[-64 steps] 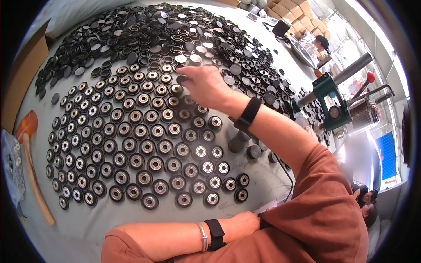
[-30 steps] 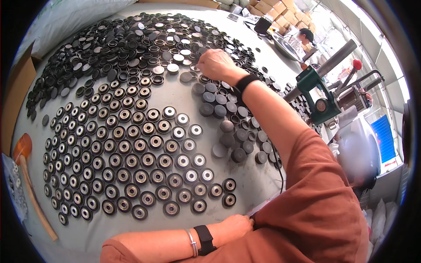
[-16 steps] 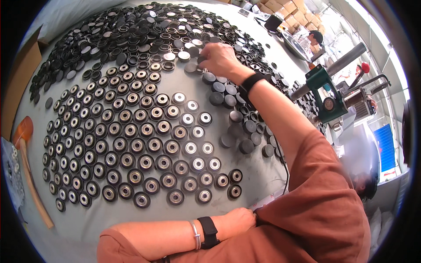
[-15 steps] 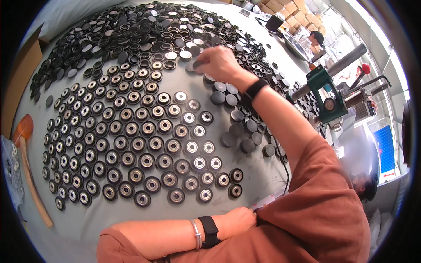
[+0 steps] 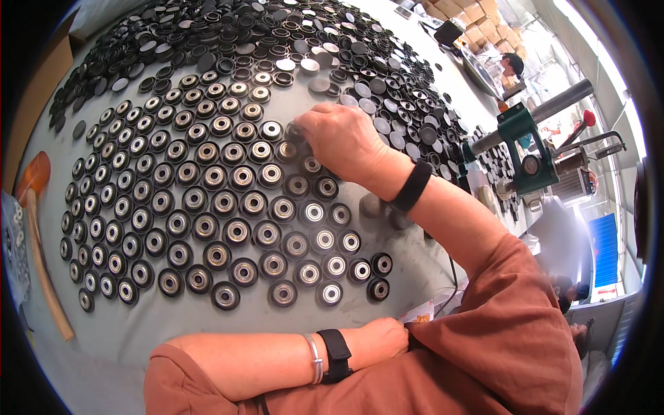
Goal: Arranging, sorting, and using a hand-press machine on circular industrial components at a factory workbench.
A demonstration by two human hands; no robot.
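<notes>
My right hand (image 5: 342,142) is over the right side of the rows of wheels, its fingers pinched on a small black cap (image 5: 297,130) that they mostly cover. Beneath and beside it are black-rimmed wheels with metal bearings (image 5: 282,208), laid flat in close rows. A silvery bearing face (image 5: 270,130) shows just left of the fingertips. My left hand (image 5: 379,344) rests curled at the near table edge, against my right sleeve. Its fingertips are hidden, so I cannot see whether anything is in them.
A large heap of loose black rings and caps (image 5: 228,41) covers the far side. More black caps (image 5: 396,140) lie right of my hand. An orange-headed mallet (image 5: 47,256) lies at the left. On the right stands a green press (image 5: 529,162); a person (image 5: 508,67) is farther back.
My right hand has come nearer and slightly left, from the edge of the heap to the rows of wheels, with the black cap in its fingers. My left hand stays nearly in place.
</notes>
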